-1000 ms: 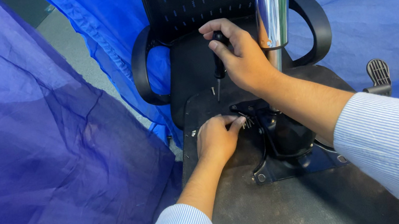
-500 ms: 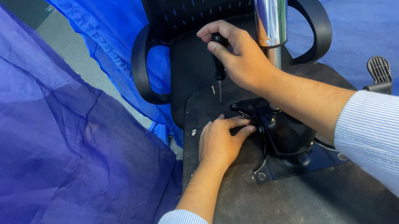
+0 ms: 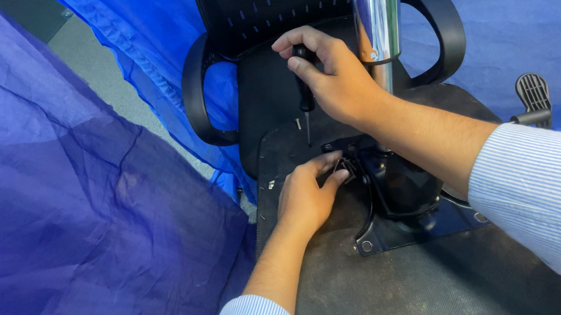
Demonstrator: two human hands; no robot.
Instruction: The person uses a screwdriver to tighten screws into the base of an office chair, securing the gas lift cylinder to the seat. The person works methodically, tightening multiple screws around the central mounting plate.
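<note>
Fingers of the right hand (image 3: 336, 84) close around the black handle of a slim screwdriver (image 3: 304, 99), its long axis near vertical and its steel tip aimed down at the dark felt underside of an overturned black office chair seat (image 3: 423, 284), close to that seat's far edge. Left hand (image 3: 308, 197) fingertips pinch together on a small part at the near-left corner of the black metal tilt mechanism plate (image 3: 408, 231); what they grip is too small to tell. By appearance, the plate already sits on the seat with the chrome gas cylinder (image 3: 377, 12) standing in it, while fastening looks unfinished: the driver's tip hangs clear of the plate.
</note>
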